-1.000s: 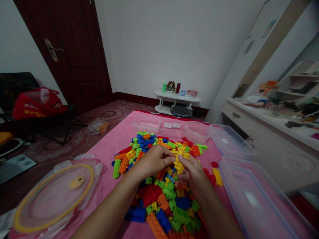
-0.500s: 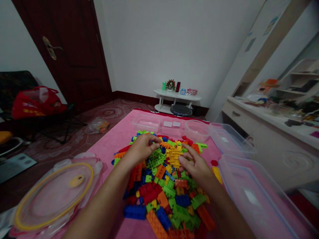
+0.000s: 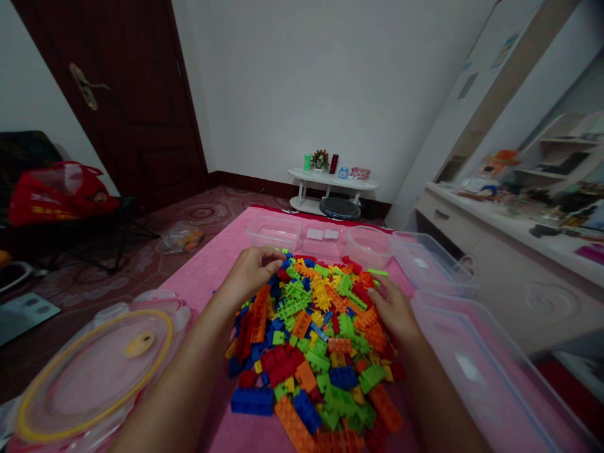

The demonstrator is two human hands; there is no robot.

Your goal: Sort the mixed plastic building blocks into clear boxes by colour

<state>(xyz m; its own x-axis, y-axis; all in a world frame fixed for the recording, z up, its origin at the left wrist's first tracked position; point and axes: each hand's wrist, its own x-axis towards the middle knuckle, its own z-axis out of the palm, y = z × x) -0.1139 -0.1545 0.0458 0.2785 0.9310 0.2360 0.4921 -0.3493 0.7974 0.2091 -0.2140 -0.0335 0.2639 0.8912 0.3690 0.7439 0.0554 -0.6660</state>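
The table (image 3: 207,258), covered in pink cloth, carries a heap of red, blue, green, yellow and orange plastic bricks (image 3: 306,343) from its middle toward the near edge. A large clear rectangular plastic box (image 3: 503,377) lies along the right edge; a round clear plastic lid with a yellow ring (image 3: 89,371) lies by the left edge. The left hand (image 3: 252,270), fingers curved and parted from the thumb, and the right hand (image 3: 394,308), fingers loosely spread, flank the heap. Between them lies a yellow plastic brick piece (image 3: 321,294).
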